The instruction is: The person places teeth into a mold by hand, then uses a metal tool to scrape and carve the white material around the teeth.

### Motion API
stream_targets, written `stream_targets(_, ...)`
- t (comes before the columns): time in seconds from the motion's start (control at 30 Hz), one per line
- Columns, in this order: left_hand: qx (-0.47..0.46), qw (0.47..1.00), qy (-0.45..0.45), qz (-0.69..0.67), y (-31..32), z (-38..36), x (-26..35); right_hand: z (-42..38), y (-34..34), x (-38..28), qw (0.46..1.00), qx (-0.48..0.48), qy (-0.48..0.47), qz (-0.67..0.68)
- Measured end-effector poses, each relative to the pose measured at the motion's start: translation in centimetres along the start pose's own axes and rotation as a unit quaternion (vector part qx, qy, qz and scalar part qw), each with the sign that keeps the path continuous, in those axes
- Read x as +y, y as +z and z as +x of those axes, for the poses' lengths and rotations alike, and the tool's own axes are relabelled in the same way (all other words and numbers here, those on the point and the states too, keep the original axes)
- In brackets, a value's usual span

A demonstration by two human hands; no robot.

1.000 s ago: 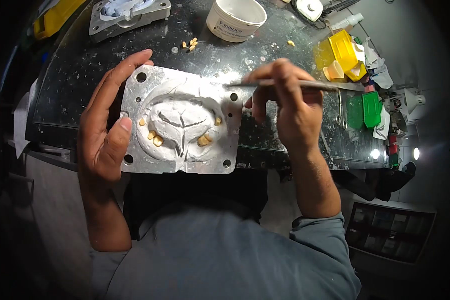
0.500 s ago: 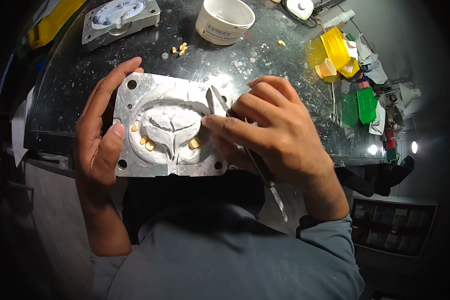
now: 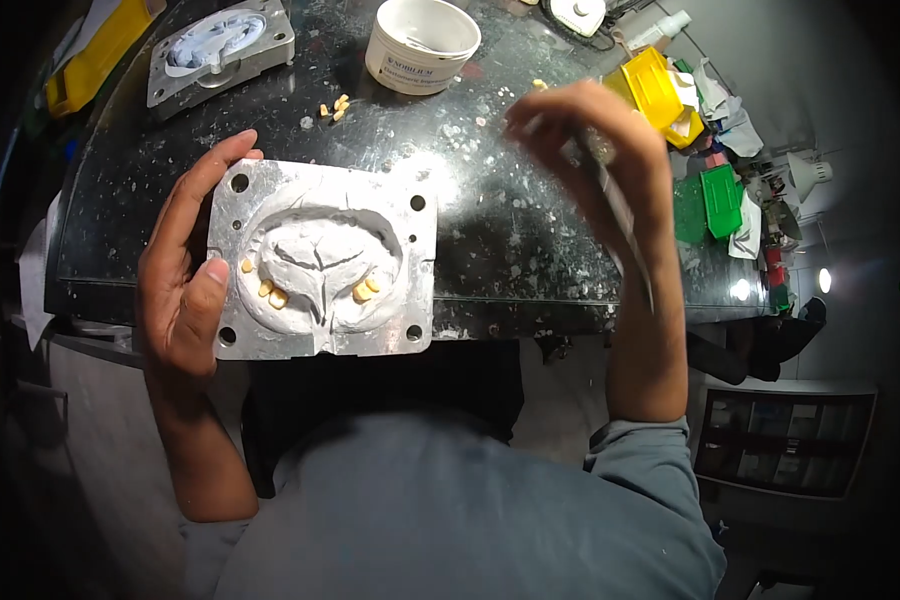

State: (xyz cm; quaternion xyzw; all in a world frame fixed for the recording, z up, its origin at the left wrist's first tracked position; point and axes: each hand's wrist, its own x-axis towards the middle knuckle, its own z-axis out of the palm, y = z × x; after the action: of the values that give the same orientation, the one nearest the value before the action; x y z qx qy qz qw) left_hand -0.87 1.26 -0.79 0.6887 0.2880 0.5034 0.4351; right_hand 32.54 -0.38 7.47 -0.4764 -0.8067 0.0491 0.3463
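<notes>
My left hand point(image 3: 185, 275) grips the left edge of a square metal flask point(image 3: 322, 262) filled with cracked white plaster, where several yellowish teeth point(image 3: 270, 293) sit in a curved row. The flask hangs at the near edge of the dark bench point(image 3: 500, 230). My right hand point(image 3: 595, 150), blurred, is raised over the bench to the right of the flask and holds a thin metal spatula point(image 3: 625, 225) whose long end points down toward me. The spatula is clear of the plaster.
A second flask half point(image 3: 220, 50) lies at the back left. A white tub point(image 3: 422, 45) stands at the back, with loose teeth point(image 3: 332, 108) near it. Yellow boxes point(image 3: 660, 85) and green boxes point(image 3: 720, 195) crowd the right end, beside cloths and a small lamp point(image 3: 805, 175).
My right hand has lifted off the plaster and swung up and right with the spatula. The flask and my left hand have shifted slightly left.
</notes>
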Motion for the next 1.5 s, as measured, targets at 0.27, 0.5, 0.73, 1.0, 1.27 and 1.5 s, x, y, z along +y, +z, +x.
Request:
stream_targets(0.27, 0.001, 1.0, 0.0, -0.004, -0.1, 0.1, -0.2, -3.0, -1.3, 11.0, 0.968, -0.01, 0.187, -0.166)
stream_targets(0.5, 0.0, 1.0, -0.003, -0.006, -0.1, 0.1, 0.1, -2.3, -3.0, 8.3, 0.967, 0.049, 0.244, -0.049)
stream_targets(0.73, 0.016, 1.0, -0.009, -0.007, 0.2, 0.1, 0.2, -2.0, -3.6, -3.0, 0.93, -0.031, 0.182, 0.319)
stream_targets(1.0, 0.009, 1.0, -0.004, 0.006, -0.1, 0.0, 0.0, -0.9, -0.7, -6.7, 0.959, -0.17, 0.091, 0.206)
stream_targets(1.27, 0.009, 1.0, -0.004, -0.002, 0.0, 0.0, -0.2, -1.3, 1.1, -6.4, 0.961, -0.162, 0.077, 0.211)
stream_targets(1.5, 0.007, 1.0, 0.006, -0.007, -0.1, 0.0, -0.2, -1.5, 0.5, -7.7, 0.959, -0.205, 0.112, 0.162)
